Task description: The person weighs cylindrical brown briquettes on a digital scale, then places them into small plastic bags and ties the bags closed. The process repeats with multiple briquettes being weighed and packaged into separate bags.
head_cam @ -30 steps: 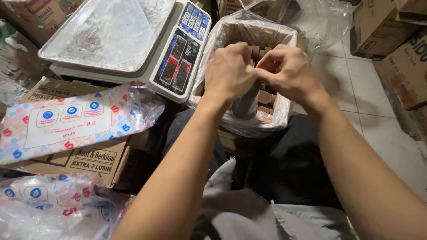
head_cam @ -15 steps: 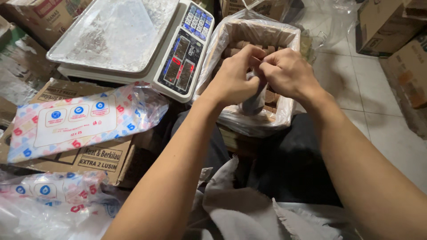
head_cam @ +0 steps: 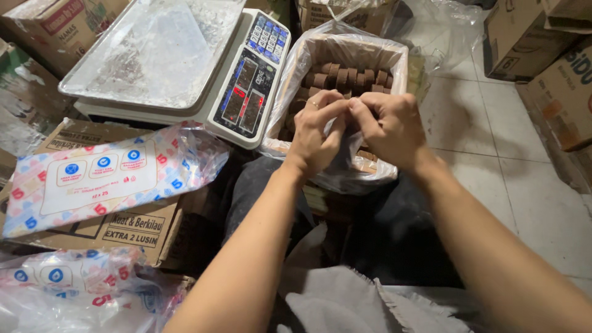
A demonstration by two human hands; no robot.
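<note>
Both hands had lifted slightly; left hand and right hand pinched a thin clear plastic bag above the lined box of brown blocks.

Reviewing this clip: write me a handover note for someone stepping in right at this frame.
Left hand: fingertips pinched together with the right hand's over the box, on something small between them; what it is cannot be told.
Right hand: same pinch, grip closed.
Box: plastic-lined, in front of the lap, holds rows of brown blocks.
Scale: left of the box, tray covered with plastic, display lit, nothing being weighed.
Printed bags: lying on a carton to the left, untouched.
Done: box partly filled with blocks. Left: whatever the fingers are working is not yet released.
</note>
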